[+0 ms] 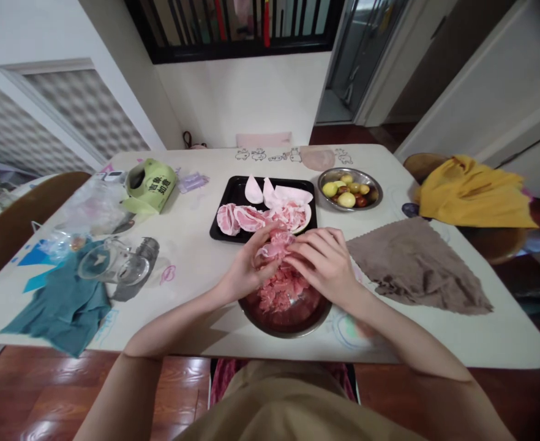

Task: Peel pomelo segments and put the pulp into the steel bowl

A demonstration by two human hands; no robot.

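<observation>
Both hands meet over a metal bowl (292, 329) near the table's front edge. Between the fingers of my left hand (248, 264) and my right hand (326, 262) is a pink pomelo segment (277, 244) with pale membrane on it. Loose pink pomelo flesh (279, 291) lies in the bowl below. Just beyond my hands stands a black tray (217, 229). It holds unpeeled pomelo segments (229, 219), white pieces of rind (253, 191) and a heap of membrane scraps (291, 214). My fingers partly hide the segment and the tray's front edge.
A metal bowl of small fruits (350, 190) stands right of the tray. A brown cloth (421, 269) lies at the right, a teal cloth (68, 306) at the left. Also on the left are a glass pitcher (114, 262), a green bag (153, 184) and clear plastic (90, 205).
</observation>
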